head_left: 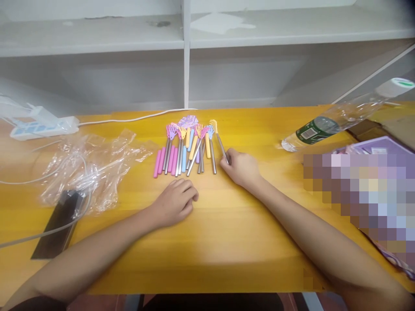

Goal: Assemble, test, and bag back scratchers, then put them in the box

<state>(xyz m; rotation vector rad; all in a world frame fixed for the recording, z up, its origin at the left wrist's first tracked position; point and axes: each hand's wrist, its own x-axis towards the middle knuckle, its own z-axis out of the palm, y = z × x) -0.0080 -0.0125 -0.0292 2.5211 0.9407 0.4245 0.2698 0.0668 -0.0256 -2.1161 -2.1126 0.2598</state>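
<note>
Between thumb and fingers my right hand (241,168) grips the metal rod of a yellow back scratcher (221,144), its hand-shaped head pointing away from me. My left hand (177,202) rests loosely curled on the table, just in front of the pile; I see nothing in it, though its palm is hidden. In the middle lie several back scratchers with metal rods, among them a blue back scratcher (212,151) and a pink back scratcher (198,149). Loose coloured handles lie among them, such as a pink handle (158,163) and a yellow handle (208,146). Behind sits a small purple printed packet (188,122).
Crumpled clear plastic (106,164) lies left, partly over a dark phone-like slab (58,226) and a cable. A white power strip (45,128) is farther back. A tilted water bottle (319,129) and a purple, partly pixelated item (389,149) are right. White shelving (187,56) borders the table's back.
</note>
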